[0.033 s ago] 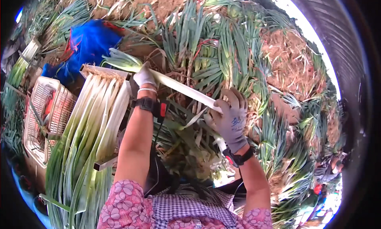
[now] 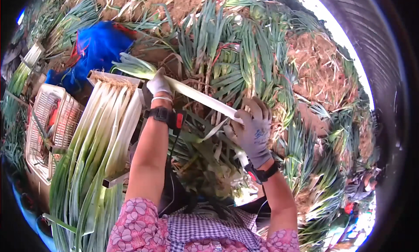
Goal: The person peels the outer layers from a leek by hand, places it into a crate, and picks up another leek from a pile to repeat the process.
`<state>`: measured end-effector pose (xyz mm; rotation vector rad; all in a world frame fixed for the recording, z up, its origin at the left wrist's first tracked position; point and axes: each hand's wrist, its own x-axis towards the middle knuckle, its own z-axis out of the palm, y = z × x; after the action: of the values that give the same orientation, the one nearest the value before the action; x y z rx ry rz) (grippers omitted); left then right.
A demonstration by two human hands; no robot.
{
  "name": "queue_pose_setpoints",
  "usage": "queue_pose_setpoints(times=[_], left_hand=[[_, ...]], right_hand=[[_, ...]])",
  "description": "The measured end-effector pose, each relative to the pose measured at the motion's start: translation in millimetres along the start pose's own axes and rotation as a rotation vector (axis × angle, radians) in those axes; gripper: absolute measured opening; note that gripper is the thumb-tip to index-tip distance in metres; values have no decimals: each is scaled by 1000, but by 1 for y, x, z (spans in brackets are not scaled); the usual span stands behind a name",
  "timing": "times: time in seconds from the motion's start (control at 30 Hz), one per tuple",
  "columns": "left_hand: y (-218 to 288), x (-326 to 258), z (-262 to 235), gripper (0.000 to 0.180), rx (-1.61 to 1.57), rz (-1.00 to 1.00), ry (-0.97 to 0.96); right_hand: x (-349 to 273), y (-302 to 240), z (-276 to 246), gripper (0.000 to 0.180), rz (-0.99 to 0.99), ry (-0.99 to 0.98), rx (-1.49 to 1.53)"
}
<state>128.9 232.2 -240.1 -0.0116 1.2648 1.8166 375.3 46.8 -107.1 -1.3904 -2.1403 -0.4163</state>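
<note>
A heap of uncleaned leeks walls the far side and right. Left, the tray of trimmed leeks and a white basket block passage. Only a narrow gap between both forearms stays open, above leaf trimmings.

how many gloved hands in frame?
2. The left hand in a grey knit glove grips the long white leek stalk near its green end; the right hand in a grey knit glove holds its other end. None hidden, apparently.
</note>
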Motion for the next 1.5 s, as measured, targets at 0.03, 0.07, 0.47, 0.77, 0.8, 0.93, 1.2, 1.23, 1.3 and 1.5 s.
queue_pose_setpoints(times=[0.03,0.07,0.47,0.77,0.8,0.93,1.2,1.23,1.3,1.5], left_hand=[[0,-2,2,30,-3,1,-7],[-1,-5,3,30,-6,-3,-8],[4,-21,8,30,-1,-48,41],[-16,-12,9,24,-194,-157,-223],[-15,-18,8,22,-199,-207,-266],[-18,-32,-3,13,-235,-186,-501],[1,-71,-11,31,-208,-163,-1069],[3,-64,-12,31,-275,-262,-1036],[4,-44,-15,31,-229,-332,-815],[-21,-47,-9,28,-59,-273,-857]], right_hand=[[0,0,0,25,-15,-2,-18],[0,1,-1,23,-30,-3,-36],[-48,3,-32,14,603,146,631],[-106,39,-78,30,1017,-22,691],[-107,44,-80,36,988,-54,561],[-72,29,-79,64,574,66,583],[-133,11,-28,46,802,-398,669],[-132,3,-35,44,724,-320,480],[-132,4,-39,41,560,-214,338],[-118,5,-52,40,325,-6,78]])
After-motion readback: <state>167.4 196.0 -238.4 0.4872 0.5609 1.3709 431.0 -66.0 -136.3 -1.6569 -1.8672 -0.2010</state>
